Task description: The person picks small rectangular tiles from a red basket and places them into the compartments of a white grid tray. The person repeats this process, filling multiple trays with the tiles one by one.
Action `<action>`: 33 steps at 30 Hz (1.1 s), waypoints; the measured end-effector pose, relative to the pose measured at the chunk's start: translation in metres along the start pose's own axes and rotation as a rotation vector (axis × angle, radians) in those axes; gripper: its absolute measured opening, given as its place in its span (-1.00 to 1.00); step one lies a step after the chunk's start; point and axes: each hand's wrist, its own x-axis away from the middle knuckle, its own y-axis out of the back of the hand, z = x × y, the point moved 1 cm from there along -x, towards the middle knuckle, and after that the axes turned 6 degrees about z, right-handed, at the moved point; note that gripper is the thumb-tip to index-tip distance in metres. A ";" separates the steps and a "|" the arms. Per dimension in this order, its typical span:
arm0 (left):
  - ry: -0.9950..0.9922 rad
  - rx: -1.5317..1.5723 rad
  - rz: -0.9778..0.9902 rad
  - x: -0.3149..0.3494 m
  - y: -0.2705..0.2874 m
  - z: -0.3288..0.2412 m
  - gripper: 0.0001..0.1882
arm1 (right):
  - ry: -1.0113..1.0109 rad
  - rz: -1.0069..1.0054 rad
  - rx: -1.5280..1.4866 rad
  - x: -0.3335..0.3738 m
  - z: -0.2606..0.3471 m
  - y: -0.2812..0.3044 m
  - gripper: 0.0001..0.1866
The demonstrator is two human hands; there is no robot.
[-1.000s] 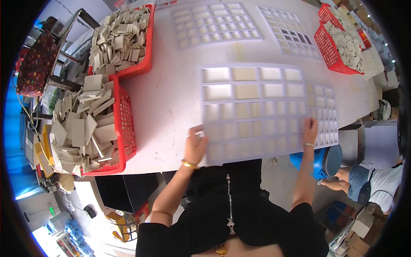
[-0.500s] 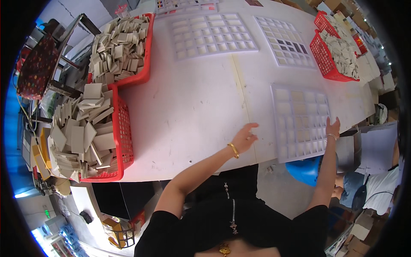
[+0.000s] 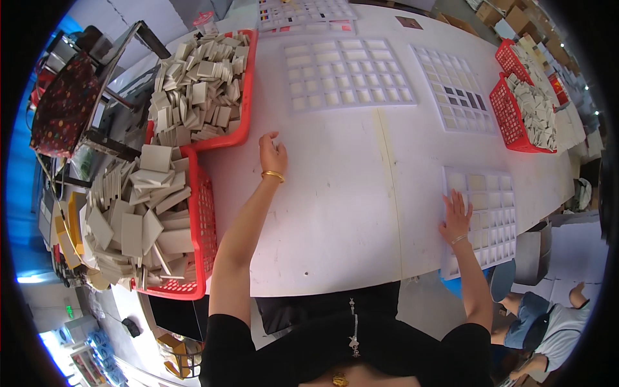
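My left hand (image 3: 273, 155) is over the white table, just right of the red baskets. Its fingers are loosely bent and apart, and I see nothing in them. With fingers spread, my right hand (image 3: 456, 218) rests on the left side of a white compartment tray (image 3: 493, 220) at the table's right front. A few of that tray's compartments look cream-coloured. Closest to my left hand is a red basket (image 3: 247, 97) heaped with pale flat tiles (image 3: 198, 91). Nearer me stands another red basket (image 3: 206, 226), full of larger pale tiles (image 3: 132, 233).
Farther back on the table (image 3: 322, 213) lie a white compartment tray (image 3: 348, 72) and another holding some dark pieces (image 3: 454, 97). Red baskets (image 3: 509, 116) with pale pieces stand at the far right. Beyond the right front edge is another person (image 3: 548, 332).
My left hand has swung left and away from me, from the table's middle toward the baskets. My right hand has shifted from the near tray's right edge to its left side. The view has shifted.
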 end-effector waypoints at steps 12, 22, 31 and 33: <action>0.280 -0.273 0.220 -0.039 -0.030 -0.015 -0.31 | 0.173 -0.319 -0.769 -0.195 0.011 0.053 -0.09; 0.367 -0.172 0.219 -0.057 -0.036 -0.002 -0.18 | -0.276 -0.305 -1.465 -0.326 0.084 0.039 -0.07; 0.577 0.426 0.433 0.042 0.040 -0.001 -0.28 | -0.140 -0.126 -1.157 -0.193 0.000 -0.022 -0.58; 0.603 0.395 0.552 0.106 0.084 -0.019 -0.32 | 0.033 -0.006 -0.962 -0.118 -0.001 0.019 -0.66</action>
